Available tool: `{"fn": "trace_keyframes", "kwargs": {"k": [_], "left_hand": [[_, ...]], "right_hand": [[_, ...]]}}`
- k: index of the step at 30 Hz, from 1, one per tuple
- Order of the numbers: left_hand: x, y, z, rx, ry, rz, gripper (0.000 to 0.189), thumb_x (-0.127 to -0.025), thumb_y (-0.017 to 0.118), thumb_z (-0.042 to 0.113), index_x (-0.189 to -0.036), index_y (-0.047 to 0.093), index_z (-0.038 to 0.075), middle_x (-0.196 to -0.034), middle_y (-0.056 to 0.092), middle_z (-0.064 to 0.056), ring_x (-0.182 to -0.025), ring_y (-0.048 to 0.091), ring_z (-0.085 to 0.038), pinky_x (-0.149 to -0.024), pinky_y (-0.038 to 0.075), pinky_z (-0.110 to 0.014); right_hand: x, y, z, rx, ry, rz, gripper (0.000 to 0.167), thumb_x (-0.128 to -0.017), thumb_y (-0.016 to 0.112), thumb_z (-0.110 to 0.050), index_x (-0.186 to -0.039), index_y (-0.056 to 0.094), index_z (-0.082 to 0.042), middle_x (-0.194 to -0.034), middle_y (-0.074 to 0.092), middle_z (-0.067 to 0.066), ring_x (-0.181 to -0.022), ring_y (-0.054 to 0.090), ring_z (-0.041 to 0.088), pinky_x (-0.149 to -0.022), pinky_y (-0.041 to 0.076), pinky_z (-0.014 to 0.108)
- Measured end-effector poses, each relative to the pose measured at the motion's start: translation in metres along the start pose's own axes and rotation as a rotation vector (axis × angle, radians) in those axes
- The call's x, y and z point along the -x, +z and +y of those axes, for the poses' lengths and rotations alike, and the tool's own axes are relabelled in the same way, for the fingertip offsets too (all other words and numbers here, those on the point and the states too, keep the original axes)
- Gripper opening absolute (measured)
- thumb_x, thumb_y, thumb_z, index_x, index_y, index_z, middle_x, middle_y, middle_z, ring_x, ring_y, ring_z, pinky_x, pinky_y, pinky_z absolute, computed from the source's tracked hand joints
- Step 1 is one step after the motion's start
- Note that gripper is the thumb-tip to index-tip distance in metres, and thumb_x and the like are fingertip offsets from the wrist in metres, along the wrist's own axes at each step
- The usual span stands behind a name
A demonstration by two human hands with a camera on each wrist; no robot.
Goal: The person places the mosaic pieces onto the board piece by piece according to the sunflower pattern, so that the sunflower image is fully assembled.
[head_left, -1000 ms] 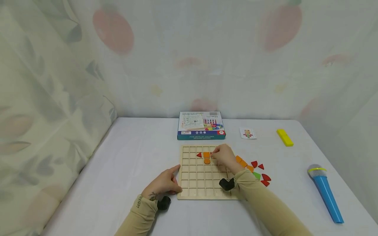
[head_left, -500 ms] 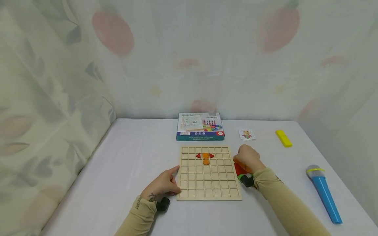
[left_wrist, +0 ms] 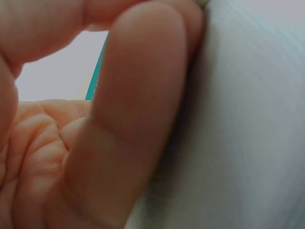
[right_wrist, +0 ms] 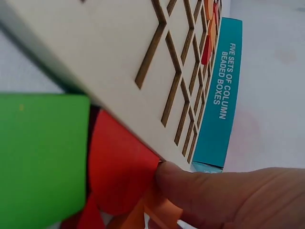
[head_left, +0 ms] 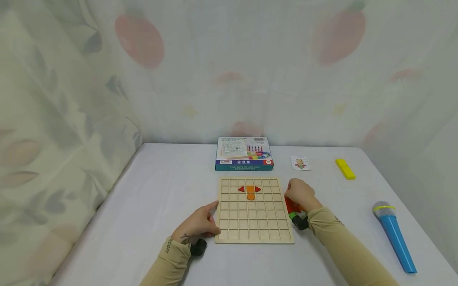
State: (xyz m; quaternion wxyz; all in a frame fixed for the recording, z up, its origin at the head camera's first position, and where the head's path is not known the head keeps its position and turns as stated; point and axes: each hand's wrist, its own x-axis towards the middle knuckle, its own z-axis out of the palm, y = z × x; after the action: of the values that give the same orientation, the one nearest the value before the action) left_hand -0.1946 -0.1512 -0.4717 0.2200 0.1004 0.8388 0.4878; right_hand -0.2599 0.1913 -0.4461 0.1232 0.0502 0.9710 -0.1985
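Note:
A wooden grid board lies flat on the table. Near its top sit an orange square, a red triangle on either side, and an orange disc just below. My left hand touches the board's left edge with index finger and thumb. Beside the right edge, my right hand is down at the loose pieces. In the right wrist view its thumb presses an orange piece, with a fingertip just showing behind. A red rounded piece and a green piece lie close by.
Behind the board stands a printed box. To its right are a small picture card and a yellow block. A blue toy microphone lies at the far right. Curtains hang behind and at the left.
My right hand has left the red triangle in the grid and moved right to the loose pieces, staying there over the last half second. The left hand keeps its place.

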Motion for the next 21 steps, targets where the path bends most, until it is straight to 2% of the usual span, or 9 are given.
{"fn": "trace_keyframes", "kwargs": {"k": [5, 11, 15, 21], "left_hand": [[-0.001, 0.0, -0.001, 0.011, 0.018, -0.004, 0.099, -0.063, 0.078, 0.0, -0.146, 0.024, 0.002, -0.06, 0.053, -0.003, -0.048, 0.052, -0.012, -0.047, 0.046, -0.026], [0.001, -0.001, 0.0, 0.014, 0.011, -0.001, 0.099, -0.063, 0.078, 0.0, -0.146, 0.025, 0.003, -0.06, 0.053, -0.003, -0.048, 0.051, -0.011, -0.047, 0.045, -0.026], [0.0, -0.001, -0.001, 0.024, 0.0, -0.004, 0.099, -0.063, 0.078, 0.0, -0.146, 0.025, 0.004, -0.061, 0.053, -0.003, -0.049, 0.052, -0.012, -0.047, 0.045, -0.026], [0.001, 0.0, 0.001, 0.028, -0.004, -0.001, 0.099, -0.062, 0.078, 0.0, -0.146, 0.026, 0.005, -0.061, 0.053, -0.003, -0.048, 0.052, -0.012, -0.047, 0.045, -0.026]], "right_hand": [[0.002, -0.007, -0.004, -0.026, -0.044, 0.05, 0.012, -0.077, 0.067, -0.015, -0.079, 0.058, -0.007, -0.075, 0.058, 0.006, -0.066, 0.053, 0.021, -0.052, 0.04, 0.031], [0.003, -0.012, -0.032, -0.11, -0.195, 0.103, 0.013, -0.081, 0.068, -0.017, -0.079, 0.058, -0.007, -0.075, 0.058, 0.005, -0.064, 0.05, 0.019, -0.052, 0.037, 0.029], [0.002, 0.0, -0.058, -0.147, -0.29, 0.093, 0.007, -0.083, 0.066, -0.014, -0.084, 0.063, -0.008, -0.081, 0.061, 0.005, -0.068, 0.052, 0.018, -0.057, 0.043, 0.029], [0.001, 0.025, -0.089, -0.115, -0.423, 0.075, 0.004, -0.082, 0.066, -0.01, -0.085, 0.067, -0.011, -0.081, 0.063, 0.0, -0.072, 0.053, 0.015, -0.065, 0.046, 0.031]]}}
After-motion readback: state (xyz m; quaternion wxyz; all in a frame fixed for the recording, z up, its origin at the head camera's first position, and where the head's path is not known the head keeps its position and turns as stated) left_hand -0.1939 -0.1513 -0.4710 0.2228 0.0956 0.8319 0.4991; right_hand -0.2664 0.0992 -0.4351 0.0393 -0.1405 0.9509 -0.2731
